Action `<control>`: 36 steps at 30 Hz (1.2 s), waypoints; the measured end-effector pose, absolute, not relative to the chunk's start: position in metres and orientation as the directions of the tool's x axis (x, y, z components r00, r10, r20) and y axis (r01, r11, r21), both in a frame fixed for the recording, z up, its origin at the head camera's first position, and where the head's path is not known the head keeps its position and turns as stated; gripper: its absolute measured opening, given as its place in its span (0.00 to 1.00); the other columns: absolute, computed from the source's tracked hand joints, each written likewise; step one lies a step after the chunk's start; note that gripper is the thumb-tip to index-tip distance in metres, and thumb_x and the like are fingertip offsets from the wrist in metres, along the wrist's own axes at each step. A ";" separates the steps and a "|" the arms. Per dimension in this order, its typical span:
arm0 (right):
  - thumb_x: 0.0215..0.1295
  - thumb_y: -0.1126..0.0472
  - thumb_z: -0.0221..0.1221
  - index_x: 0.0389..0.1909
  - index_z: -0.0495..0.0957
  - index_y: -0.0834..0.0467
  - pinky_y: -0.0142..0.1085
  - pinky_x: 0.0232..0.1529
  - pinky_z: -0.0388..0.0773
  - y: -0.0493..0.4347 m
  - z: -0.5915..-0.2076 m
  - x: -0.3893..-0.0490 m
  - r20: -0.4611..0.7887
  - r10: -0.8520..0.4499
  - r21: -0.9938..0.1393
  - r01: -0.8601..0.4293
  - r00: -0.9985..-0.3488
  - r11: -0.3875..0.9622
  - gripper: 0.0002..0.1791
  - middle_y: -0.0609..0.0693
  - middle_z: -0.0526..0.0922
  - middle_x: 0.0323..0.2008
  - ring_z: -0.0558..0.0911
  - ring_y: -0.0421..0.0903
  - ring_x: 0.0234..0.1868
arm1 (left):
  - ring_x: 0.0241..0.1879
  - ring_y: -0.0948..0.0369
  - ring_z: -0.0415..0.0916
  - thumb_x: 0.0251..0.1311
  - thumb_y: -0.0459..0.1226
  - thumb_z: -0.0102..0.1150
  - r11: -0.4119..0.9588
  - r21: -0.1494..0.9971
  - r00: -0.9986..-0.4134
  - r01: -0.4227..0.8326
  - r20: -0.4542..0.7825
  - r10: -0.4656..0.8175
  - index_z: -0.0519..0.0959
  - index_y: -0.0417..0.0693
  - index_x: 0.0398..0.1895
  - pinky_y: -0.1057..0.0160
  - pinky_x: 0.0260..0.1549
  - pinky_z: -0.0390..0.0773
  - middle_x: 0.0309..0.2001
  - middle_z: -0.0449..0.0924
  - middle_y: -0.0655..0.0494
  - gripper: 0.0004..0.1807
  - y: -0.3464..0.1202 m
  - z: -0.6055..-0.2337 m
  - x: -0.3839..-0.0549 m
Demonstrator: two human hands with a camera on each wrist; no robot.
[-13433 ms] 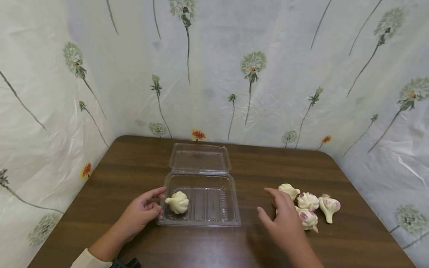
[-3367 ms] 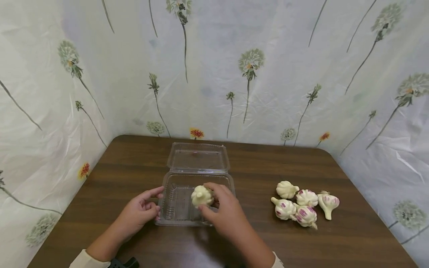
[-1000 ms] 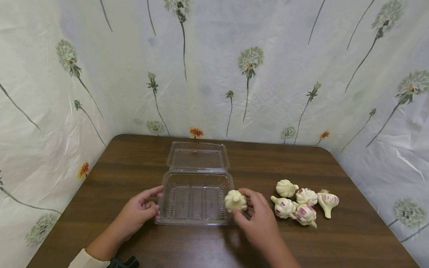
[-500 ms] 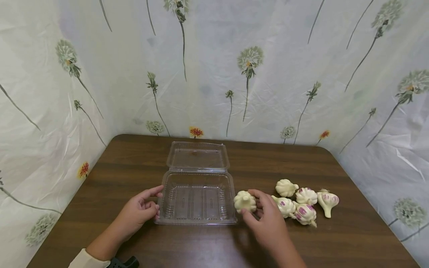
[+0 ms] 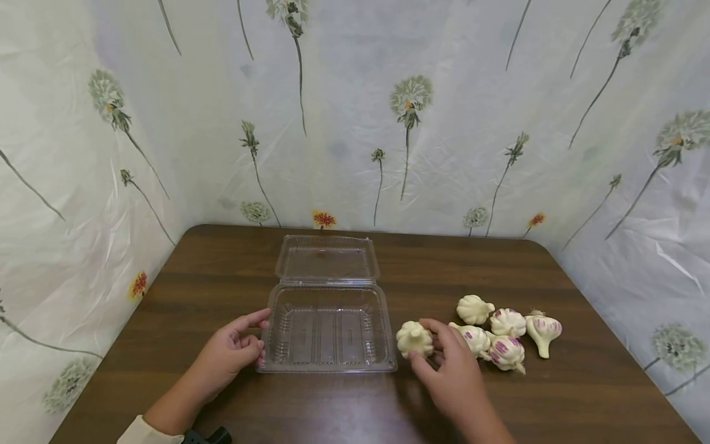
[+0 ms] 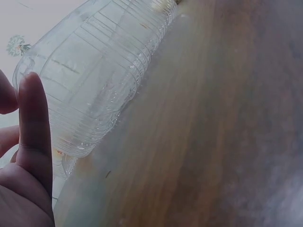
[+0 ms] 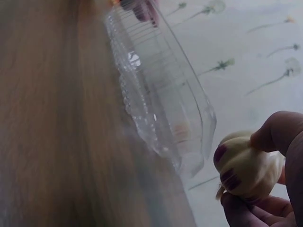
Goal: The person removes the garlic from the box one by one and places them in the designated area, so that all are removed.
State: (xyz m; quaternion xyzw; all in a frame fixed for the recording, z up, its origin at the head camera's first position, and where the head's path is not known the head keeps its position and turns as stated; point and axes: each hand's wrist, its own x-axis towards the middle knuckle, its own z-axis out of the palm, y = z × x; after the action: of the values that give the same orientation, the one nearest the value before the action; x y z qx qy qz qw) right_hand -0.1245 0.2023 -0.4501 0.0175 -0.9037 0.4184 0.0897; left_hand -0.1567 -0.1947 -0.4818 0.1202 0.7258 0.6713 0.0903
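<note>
A clear plastic clamshell container [image 5: 327,330] stands on the table with its lid folded back. My left hand [image 5: 232,349] holds its left rim; in the left wrist view the thumb [image 6: 34,113] overlaps the rim at a corner. To the right of the container, my right hand [image 5: 452,370] grips a garlic bulb [image 5: 413,339] between thumb and fingers. Purple streaks on this garlic bulb [image 7: 248,165] show in the right wrist view. Just beyond that hand lie several more garlic bulbs [image 5: 507,353] in a loose cluster, one partly hidden by the fingers.
The brown wooden table [image 5: 344,407] has rounded far corners. A pale floral curtain [image 5: 344,111] hangs close behind it and along both sides. A dark strap [image 5: 206,436] sits at the left wrist.
A garlic bulb lay in the container's left side earliest on. Later frames show my right hand carrying a bulb from over the container to beyond its right edge. My left hand stays put.
</note>
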 end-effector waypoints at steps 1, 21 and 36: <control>0.64 0.60 0.71 0.67 0.76 0.55 0.39 0.56 0.85 0.204 -0.451 -0.124 0.177 0.045 -0.751 -0.106 -0.983 0.651 0.30 0.54 0.77 0.60 0.82 0.51 0.56 | 0.34 0.64 0.78 0.67 0.23 0.55 0.070 0.996 -0.955 0.054 0.031 0.296 0.62 0.33 0.78 0.66 0.34 0.86 0.63 0.65 0.31 0.35 -0.195 -0.482 -0.157; 0.68 0.54 0.70 0.68 0.77 0.49 0.36 0.49 0.86 0.238 -0.459 -0.113 0.222 0.069 -0.647 -0.094 -0.973 0.757 0.28 0.52 0.79 0.60 0.77 0.44 0.49 | 0.35 0.64 0.78 0.69 0.24 0.55 0.067 0.996 -0.954 0.053 0.031 0.298 0.62 0.33 0.78 0.66 0.35 0.85 0.63 0.65 0.31 0.34 -0.196 -0.482 -0.156; 0.67 0.54 0.71 0.68 0.79 0.49 0.28 0.36 0.72 0.264 -0.465 -0.106 0.266 0.089 -0.587 -0.088 -0.960 0.805 0.28 0.47 0.79 0.43 0.71 0.38 0.37 | 0.34 0.64 0.78 0.71 0.25 0.57 0.056 0.997 -0.953 0.050 0.031 0.301 0.62 0.33 0.78 0.67 0.35 0.85 0.63 0.65 0.31 0.34 -0.195 -0.482 -0.156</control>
State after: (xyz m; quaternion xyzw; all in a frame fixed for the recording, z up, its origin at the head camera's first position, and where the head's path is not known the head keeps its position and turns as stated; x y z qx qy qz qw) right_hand -0.1061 0.2637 -0.4653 -0.0004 -0.9393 0.3126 0.1416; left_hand -0.1564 -0.1948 -0.4823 0.1220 0.7205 0.6763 0.0928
